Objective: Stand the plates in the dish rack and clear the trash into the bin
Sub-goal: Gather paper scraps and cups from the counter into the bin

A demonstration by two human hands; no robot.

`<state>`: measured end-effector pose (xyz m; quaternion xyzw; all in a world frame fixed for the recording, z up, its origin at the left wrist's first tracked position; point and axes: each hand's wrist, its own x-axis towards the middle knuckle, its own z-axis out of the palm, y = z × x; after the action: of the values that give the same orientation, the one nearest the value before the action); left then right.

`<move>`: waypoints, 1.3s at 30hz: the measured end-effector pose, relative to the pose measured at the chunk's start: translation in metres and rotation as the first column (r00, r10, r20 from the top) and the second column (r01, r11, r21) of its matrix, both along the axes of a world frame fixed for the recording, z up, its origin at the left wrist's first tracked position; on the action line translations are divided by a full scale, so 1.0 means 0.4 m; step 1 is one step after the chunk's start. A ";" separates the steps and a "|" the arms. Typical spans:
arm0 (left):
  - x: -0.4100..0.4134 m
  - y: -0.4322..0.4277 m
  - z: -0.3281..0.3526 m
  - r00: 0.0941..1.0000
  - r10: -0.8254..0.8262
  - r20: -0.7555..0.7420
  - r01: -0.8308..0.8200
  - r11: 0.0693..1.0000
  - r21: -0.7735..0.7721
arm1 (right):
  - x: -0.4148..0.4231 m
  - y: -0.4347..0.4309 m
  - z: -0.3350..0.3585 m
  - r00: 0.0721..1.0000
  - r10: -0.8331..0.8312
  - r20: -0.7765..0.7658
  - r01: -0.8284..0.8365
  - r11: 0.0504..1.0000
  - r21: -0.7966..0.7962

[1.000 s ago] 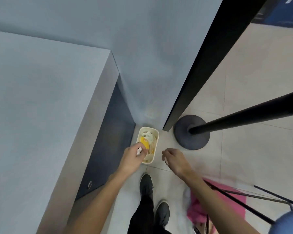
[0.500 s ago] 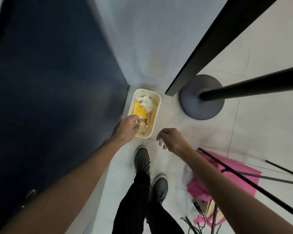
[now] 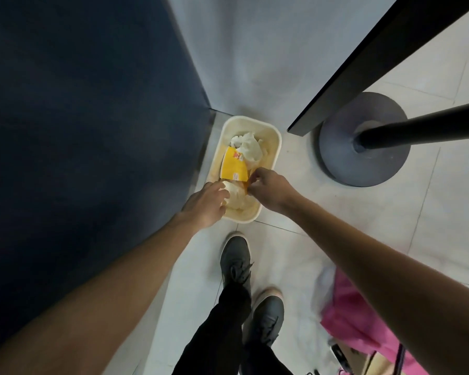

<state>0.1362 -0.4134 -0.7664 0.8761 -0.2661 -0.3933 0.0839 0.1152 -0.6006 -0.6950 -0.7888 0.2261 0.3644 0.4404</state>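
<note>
Trash sits in the cream bin [image 3: 248,119], which stands on the tiled floor [image 3: 295,239] in the corner where a dark blue panel [image 3: 92,117] meets a pale grey wall [image 3: 255,63]. At the far end of the bin lies a crumpled white tissue [image 3: 251,147]. A yellow wrapper [image 3: 233,167] leans across the middle, partly over that tissue, and a white paper wad [image 3: 237,194] fills the near end.

My left hand [image 3: 205,205] is at the bin's near left corner. Its thumb curls over the top of the white paper wad and its fingers curl under it, so it grips the wad inside the bin.

My right hand [image 3: 271,190] reaches in over the near right rim. Its fingertips [image 3: 255,175] are bunched together against the near corner of the yellow wrapper. I cannot tell whether they pinch the wrapper, hold something small, or only touch it.

My dark shoes [image 3: 234,262] stand just short of the bin, the left one ahead of the right. To the right of the bin is the round grey base [image 3: 336,158] of a black pole stand, apart from it. A pink bag [image 3: 355,326] lies on the floor by my right foot, under my right forearm.
</note>
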 end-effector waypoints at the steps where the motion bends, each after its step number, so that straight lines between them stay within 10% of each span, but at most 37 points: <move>1: -0.005 0.004 0.000 1.000 0.027 0.001 -0.027 0.999 -0.029 | 0.005 0.002 -0.008 0.999 0.049 0.019 -0.049 0.998 -0.035; 20: -0.082 0.042 0.031 0.927 0.373 0.037 -0.348 0.894 -0.283 | 0.044 0.033 -0.172 0.818 0.567 0.095 -0.499 0.782 -0.373; 39: -0.313 0.022 0.721 0.792 0.610 -0.013 -0.589 0.758 -0.282 | -0.276 0.047 0.557 0.799 0.574 0.182 -0.477 0.788 -0.390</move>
<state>0.0111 -0.4046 -0.4779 0.9099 -0.0260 -0.2700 0.3138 0.0047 -0.5819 -0.4721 -0.9262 -0.0154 0.3111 0.2122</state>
